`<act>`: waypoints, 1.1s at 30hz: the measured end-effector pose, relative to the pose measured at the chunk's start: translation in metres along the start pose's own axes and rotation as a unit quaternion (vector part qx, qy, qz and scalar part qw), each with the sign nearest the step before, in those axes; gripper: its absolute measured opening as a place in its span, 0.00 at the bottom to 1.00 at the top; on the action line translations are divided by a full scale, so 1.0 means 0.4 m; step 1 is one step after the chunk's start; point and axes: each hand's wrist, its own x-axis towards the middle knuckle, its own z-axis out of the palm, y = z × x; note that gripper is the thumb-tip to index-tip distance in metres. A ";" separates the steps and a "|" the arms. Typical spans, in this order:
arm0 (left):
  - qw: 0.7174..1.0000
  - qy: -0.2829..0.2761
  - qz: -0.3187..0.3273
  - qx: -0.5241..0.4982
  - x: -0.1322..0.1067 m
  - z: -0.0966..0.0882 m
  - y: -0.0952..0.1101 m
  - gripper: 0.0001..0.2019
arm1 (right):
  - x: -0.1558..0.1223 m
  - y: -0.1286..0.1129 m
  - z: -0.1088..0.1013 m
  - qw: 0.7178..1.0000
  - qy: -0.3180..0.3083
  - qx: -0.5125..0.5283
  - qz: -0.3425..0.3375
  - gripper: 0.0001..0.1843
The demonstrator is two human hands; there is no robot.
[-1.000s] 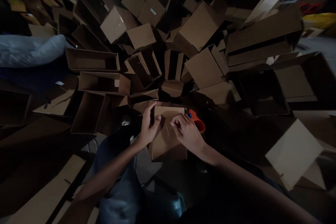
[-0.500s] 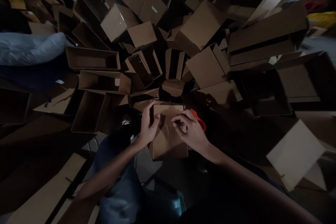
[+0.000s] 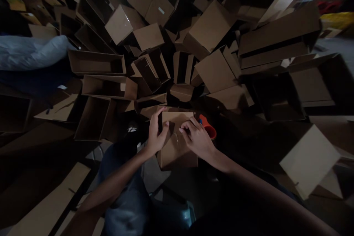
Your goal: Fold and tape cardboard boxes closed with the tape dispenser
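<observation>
A closed brown cardboard box (image 3: pixel 178 158) lies in front of me, below the middle of the view. My left hand (image 3: pixel 156 135) grips its left side, thumb on the top face and fingers over the edge. Above the right part of the top, my right hand (image 3: pixel 199 139) is closed in a pinch; whatever is between its fingertips is too small to make out. A thin, shiny curved line (image 3: pixel 176 138) shows on the box between the hands. Just beyond the right hand sits an orange object (image 3: pixel 210 132) with a bit of blue, perhaps a tape dispenser, partly hidden.
Many cardboard boxes, several of them open like this one (image 3: pixel 96 62), are heaped ahead and to both sides. A pale cardboard piece (image 3: pixel 310 162) lies at the right. A person's light sleeve (image 3: pixel 33 52) reaches in from the left. Below me is a teal stool (image 3: pixel 177 212).
My right hand has shifted slightly left and its fingers have curled tighter. More of the orange object shows. My left hand and the box have stayed in place.
</observation>
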 end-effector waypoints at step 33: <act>0.999 -0.032 0.003 -0.001 0.032 -0.012 -0.005 0.25 | 0.021 0.008 -0.019 0.994 -0.038 0.100 -0.001 0.09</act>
